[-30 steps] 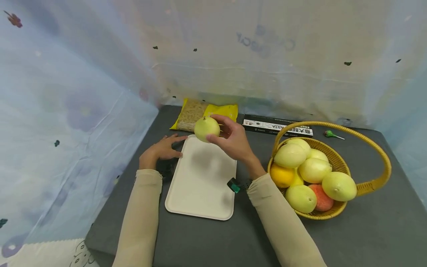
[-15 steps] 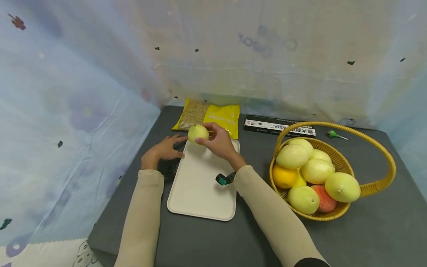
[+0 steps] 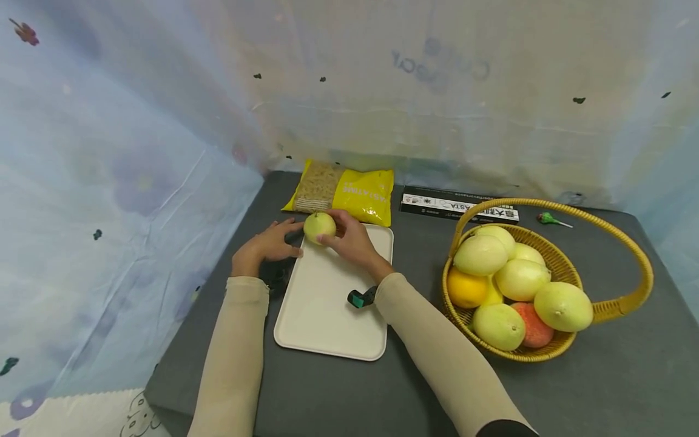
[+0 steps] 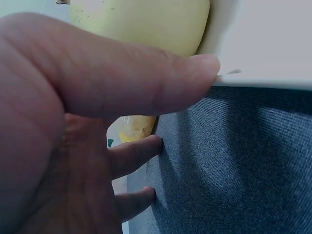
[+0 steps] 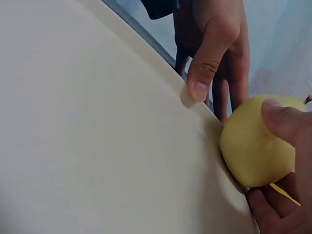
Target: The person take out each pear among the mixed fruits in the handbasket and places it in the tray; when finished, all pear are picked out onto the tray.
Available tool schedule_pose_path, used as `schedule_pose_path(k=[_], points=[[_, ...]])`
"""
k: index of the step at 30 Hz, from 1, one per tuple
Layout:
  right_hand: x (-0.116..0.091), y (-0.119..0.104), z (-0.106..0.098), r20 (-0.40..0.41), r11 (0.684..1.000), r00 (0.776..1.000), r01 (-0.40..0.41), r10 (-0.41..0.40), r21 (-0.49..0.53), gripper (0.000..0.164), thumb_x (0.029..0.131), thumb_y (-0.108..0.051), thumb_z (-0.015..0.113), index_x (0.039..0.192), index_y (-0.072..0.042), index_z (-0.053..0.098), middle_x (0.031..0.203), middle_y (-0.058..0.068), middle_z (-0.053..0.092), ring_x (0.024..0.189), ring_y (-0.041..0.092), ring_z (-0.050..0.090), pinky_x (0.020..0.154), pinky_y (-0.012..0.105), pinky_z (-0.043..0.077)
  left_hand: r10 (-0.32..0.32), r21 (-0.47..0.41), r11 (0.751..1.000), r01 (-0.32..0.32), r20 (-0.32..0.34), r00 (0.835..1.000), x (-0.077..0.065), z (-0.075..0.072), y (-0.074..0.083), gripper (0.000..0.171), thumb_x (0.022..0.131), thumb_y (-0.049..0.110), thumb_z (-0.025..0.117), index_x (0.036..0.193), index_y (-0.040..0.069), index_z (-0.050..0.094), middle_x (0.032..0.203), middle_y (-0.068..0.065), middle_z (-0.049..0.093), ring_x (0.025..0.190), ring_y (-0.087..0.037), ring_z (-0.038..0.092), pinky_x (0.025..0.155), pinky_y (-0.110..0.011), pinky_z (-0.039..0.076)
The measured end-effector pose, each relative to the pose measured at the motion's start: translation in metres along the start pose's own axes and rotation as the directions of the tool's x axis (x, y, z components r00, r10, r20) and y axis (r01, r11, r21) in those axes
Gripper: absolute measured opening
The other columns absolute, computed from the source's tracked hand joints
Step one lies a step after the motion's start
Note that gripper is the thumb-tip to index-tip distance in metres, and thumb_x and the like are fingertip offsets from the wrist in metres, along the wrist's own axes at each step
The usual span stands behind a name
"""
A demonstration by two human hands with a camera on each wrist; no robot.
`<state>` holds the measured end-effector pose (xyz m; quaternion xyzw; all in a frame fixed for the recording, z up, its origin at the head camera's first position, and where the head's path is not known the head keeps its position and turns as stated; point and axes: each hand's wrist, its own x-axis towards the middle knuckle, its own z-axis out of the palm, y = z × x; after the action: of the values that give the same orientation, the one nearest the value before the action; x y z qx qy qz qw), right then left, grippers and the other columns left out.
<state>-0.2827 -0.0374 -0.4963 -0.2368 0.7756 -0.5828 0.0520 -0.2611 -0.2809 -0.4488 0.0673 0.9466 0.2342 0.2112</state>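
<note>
My right hand (image 3: 351,241) holds a yellow-green pear (image 3: 318,227) between thumb and fingers, low over the far left corner of a cream rectangular tray (image 3: 333,309). In the right wrist view the pear (image 5: 258,141) sits right at the tray's rim, its brown stem pointing away from the tray. My left hand (image 3: 269,247) lies at the tray's left edge with its fingers spread. Its thumb (image 4: 195,73) touches the rim, while other fingertips reach down to the dark cloth. Part of the pear is hidden behind the right thumb.
To the right stands a wicker basket (image 3: 568,273) with a tall handle, holding several pale green fruits, an orange (image 3: 466,288) and a red fruit (image 3: 535,325). Behind the tray lie a yellow pasta bag (image 3: 363,197), a black box (image 3: 431,205) and a green-headed stick (image 3: 548,219).
My right hand has brought the pear left and down, from above the tray to its far left corner. The left hand stays at the tray's edge.
</note>
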Motion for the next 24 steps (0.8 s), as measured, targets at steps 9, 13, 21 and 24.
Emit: schedule_pose_path(k=[9, 13, 21, 24], points=[[-0.023, -0.013, -0.012, -0.017, 0.998, 1.000, -0.020, 0.018, -0.063, 0.080, 0.096, -0.031, 0.087, 0.164, -0.009, 0.051, 0.164, 0.010, 0.058, 0.145, 0.029, 0.063, 0.120, 0.043, 0.053, -0.023, 0.002, 1.000, 0.023, 0.017, 1.000, 0.003, 0.005, -0.002, 0.086, 0.103, 0.033, 0.075, 0.176, 0.020, 0.030, 0.185, -0.017, 0.010, 0.168, -0.055, -0.003, 0.123, -0.088, 0.008], [-0.044, -0.028, -0.023, -0.021, 1.000, 1.000, -0.001, 0.001, -0.024, 0.078, 0.096, -0.028, 0.088, 0.164, -0.010, 0.053, 0.164, 0.009, 0.057, 0.148, 0.027, 0.060, 0.123, 0.041, 0.050, -0.041, 0.000, 0.999, 0.041, 0.016, 0.999, 0.003, 0.004, -0.005, 0.087, 0.103, 0.034, 0.075, 0.176, 0.020, 0.029, 0.185, -0.017, 0.009, 0.168, -0.055, -0.005, 0.123, -0.088, 0.006], [-0.099, -0.064, -0.051, 0.013, 0.997, 0.997, 0.082, -0.082, -0.006, 0.068, 0.094, -0.022, 0.090, 0.156, -0.010, 0.063, 0.153, 0.006, 0.068, 0.142, 0.026, 0.067, 0.119, 0.033, 0.052, -0.015, -0.001, 1.000, 0.015, 0.019, 1.000, 0.004, 0.000, -0.003, 0.087, 0.104, 0.034, 0.074, 0.176, 0.020, 0.028, 0.185, -0.018, 0.007, 0.167, -0.056, -0.005, 0.123, -0.088, 0.006], [-0.124, -0.076, -0.067, 0.024, 0.993, 0.993, 0.117, -0.117, -0.019, 0.066, 0.093, -0.019, 0.091, 0.153, -0.012, 0.066, 0.151, 0.005, 0.070, 0.139, 0.024, 0.069, 0.118, 0.034, 0.053, -0.003, -0.009, 1.000, 0.004, 0.025, 1.000, 0.003, -0.002, -0.002, 0.087, 0.105, 0.034, 0.074, 0.176, 0.019, 0.027, 0.185, -0.019, 0.007, 0.167, -0.057, -0.006, 0.123, -0.089, 0.005]])
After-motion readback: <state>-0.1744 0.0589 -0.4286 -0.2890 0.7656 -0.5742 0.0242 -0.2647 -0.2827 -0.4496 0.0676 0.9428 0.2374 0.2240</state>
